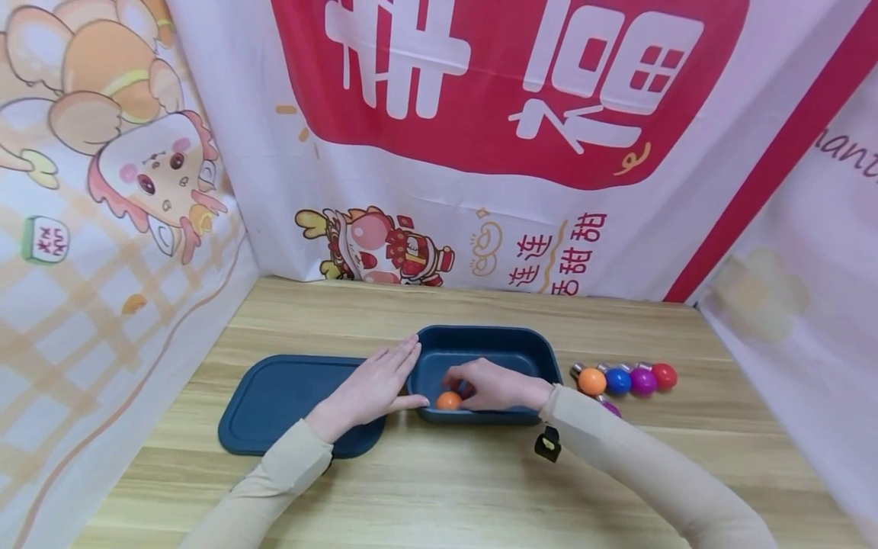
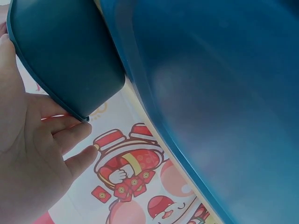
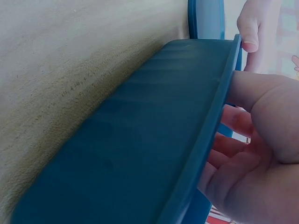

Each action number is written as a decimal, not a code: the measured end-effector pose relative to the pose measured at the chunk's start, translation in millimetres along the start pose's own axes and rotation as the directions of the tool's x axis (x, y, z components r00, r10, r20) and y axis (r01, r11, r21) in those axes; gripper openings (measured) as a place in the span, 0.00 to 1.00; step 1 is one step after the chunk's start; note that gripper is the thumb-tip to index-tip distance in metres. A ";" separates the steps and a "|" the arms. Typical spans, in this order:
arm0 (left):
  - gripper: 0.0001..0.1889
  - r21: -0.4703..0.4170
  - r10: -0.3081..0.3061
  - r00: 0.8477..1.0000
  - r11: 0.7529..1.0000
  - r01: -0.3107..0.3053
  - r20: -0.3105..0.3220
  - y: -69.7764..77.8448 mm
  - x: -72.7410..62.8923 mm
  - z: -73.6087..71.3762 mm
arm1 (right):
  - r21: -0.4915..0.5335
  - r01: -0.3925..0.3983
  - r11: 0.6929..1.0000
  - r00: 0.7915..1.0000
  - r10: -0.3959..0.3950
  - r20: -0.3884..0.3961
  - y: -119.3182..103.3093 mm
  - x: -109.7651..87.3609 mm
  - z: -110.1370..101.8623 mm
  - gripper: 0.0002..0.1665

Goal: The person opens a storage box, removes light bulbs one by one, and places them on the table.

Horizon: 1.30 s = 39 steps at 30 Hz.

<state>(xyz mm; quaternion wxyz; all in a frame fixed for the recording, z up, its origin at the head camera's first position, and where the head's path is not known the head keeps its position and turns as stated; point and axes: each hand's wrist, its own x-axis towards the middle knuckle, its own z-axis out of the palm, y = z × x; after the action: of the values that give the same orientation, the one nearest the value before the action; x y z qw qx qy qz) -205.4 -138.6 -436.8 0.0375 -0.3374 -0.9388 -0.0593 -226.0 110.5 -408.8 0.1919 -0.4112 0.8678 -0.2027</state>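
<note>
A dark blue rectangular box (image 1: 483,333) stands without its cover on the table. My left hand (image 1: 377,385) lies along the box's left end, its fingers extended against the rim and the thumb at the near left corner. Inside the box, my right hand (image 1: 490,385) has its fingers bent down and pinches a small orange light bulb (image 1: 449,400) by the near left corner. The fingers hide the bulb's base. In the right wrist view, the box wall (image 3: 121,135) hides the fingertips and the bulb.
A matching blue lid (image 1: 288,400) lies flat to the left, partly under my left forearm. Right of the box, several colored bulbs with silver bases lie together: orange (image 1: 592,381), blue (image 1: 618,381), purple (image 1: 643,382) and red (image 1: 664,375). Printed cloth (image 1: 494,229) hangs behind the table.
</note>
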 end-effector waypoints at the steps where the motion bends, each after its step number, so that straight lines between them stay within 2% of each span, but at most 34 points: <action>1: 0.49 -0.002 0.005 1.000 1.000 -0.005 -0.002 0.4 0.1 0.4 | 0.001 0.003 1.000 1.000 -0.003 0.003 0.2 0.6 0.6 0.21; 8: 0.49 -0.002 -0.005 1.000 1.000 0.005 0.006 0.3 0.9 3.4 | -0.004 0.032 0.999 0.999 -0.032 0.003 0.0 3.0 1.6 0.22; 16: 0.50 -0.018 -0.017 1.000 1.000 0.017 0.005 -1.8 0.5 2.5 | -0.010 0.064 0.998 0.998 -0.064 -0.016 -1.6 3.6 -1.4 0.16; 22: 0.50 -0.012 -0.024 1.000 1.000 0.025 0.004 -2.7 1.5 2.9 | 0.011 0.042 0.999 0.998 -0.041 -0.051 0.8 -1.2 -7.2 0.16; 31: 0.49 -0.039 -0.039 0.999 0.998 0.039 0.015 -1.3 1.3 4.4 | 0.022 0.013 1.000 0.992 -0.011 -0.122 5.8 -19.1 -20.3 0.17; 39: 0.50 -0.026 -0.043 0.999 0.999 0.044 0.027 -0.6 0.6 2.9 | 0.001 0.001 1.000 0.972 -0.001 -0.236 9.1 -41.8 -36.7 0.18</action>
<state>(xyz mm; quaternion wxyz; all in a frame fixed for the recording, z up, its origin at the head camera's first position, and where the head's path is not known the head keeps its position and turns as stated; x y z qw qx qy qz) -206.3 -138.3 -439.6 0.0195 -0.3180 -0.9454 -0.0681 -225.5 156.0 -375.4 0.0874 -0.3844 0.8842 -0.2507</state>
